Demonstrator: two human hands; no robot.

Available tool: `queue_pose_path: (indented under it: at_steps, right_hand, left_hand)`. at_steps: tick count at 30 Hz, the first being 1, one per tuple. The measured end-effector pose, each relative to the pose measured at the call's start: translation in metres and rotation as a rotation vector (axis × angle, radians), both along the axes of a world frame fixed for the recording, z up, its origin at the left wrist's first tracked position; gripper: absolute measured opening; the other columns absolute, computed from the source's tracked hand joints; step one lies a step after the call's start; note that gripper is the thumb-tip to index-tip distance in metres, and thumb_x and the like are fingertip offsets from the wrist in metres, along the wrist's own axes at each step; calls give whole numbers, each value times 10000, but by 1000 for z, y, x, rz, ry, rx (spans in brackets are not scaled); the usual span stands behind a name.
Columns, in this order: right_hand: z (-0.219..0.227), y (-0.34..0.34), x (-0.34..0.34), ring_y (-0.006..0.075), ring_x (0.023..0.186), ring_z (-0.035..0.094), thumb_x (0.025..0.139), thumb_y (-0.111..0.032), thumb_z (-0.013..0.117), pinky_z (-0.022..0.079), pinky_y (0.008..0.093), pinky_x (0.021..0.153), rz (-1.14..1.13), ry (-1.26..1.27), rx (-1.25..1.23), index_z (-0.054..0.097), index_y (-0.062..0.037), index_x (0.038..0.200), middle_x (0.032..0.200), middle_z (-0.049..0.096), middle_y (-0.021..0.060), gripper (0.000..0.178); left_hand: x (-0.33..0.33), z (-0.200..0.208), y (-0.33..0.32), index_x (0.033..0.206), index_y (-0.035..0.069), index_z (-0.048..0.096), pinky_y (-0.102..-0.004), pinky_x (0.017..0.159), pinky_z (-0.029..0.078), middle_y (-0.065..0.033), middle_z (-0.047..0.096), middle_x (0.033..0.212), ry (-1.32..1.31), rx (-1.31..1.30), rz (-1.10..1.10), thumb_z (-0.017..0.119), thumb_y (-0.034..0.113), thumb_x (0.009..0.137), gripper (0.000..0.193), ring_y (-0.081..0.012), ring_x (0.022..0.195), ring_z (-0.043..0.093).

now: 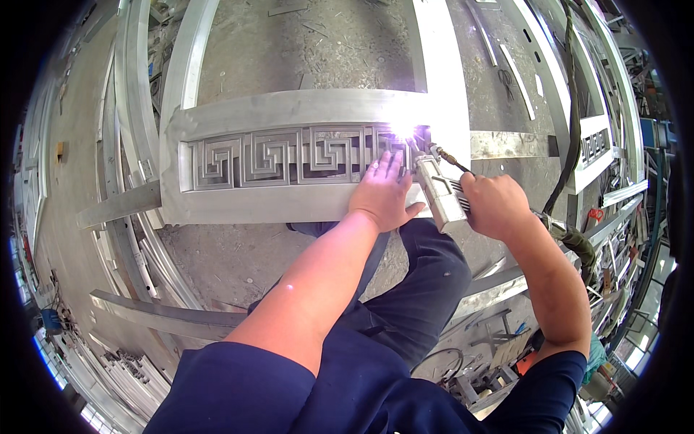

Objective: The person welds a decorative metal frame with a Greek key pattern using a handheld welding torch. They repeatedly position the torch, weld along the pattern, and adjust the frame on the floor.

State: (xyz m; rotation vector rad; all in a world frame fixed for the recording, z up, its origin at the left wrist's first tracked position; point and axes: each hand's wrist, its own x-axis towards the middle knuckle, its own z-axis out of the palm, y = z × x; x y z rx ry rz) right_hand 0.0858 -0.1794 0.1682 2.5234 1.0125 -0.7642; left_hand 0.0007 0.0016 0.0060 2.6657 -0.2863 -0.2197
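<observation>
A silver metal frame [275, 107] holds a panel of angular spiral fretwork [271, 158]. At the panel's right end a bright welding arc [406, 130] glares and washes out the metal around it. My left hand [382, 192] lies on the panel and the frame's lower rail, its fingers stretched toward the arc and apart. My right hand [497, 206] is closed round a welding torch [439, 192] with a boxy silver body, whose tip points up at the arc. The glare hides the exact spot where the tip meets the metal.
Metal bars [170, 318] run beneath and beside the frame. A dark cable [570, 137] hangs along the right, near another fretwork frame [594, 148]. Loose strips [517, 81] lie on the floor at the far right. Several tubes are stacked at the lower left.
</observation>
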Motion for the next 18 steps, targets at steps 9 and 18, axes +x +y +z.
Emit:
queue_pose_path:
  at_steps: [9, 18]
  right_hand:
    - [7, 3, 0, 363, 745, 733, 761, -123, 708, 597, 444, 683, -2, -6, -17, 602, -14, 923, 825, 726, 167, 222]
    - [6, -1, 0, 377, 732, 726, 765, -128, 712, 592, 451, 671, -42, 12, -50, 596, -14, 917, 818, 722, 178, 223]
  left_hand:
    - [0, -3, 0, 1390, 54, 568, -486, 1212, 295, -261, 399, 1567, -29, -4, 11, 591, 595, 911, 723, -414, 1480, 356]
    - [0, 1, 1, 1378, 37, 563, -488, 1215, 291, -258, 407, 1564, -13, -1, 8, 575, 613, 920, 736, -416, 1480, 357]
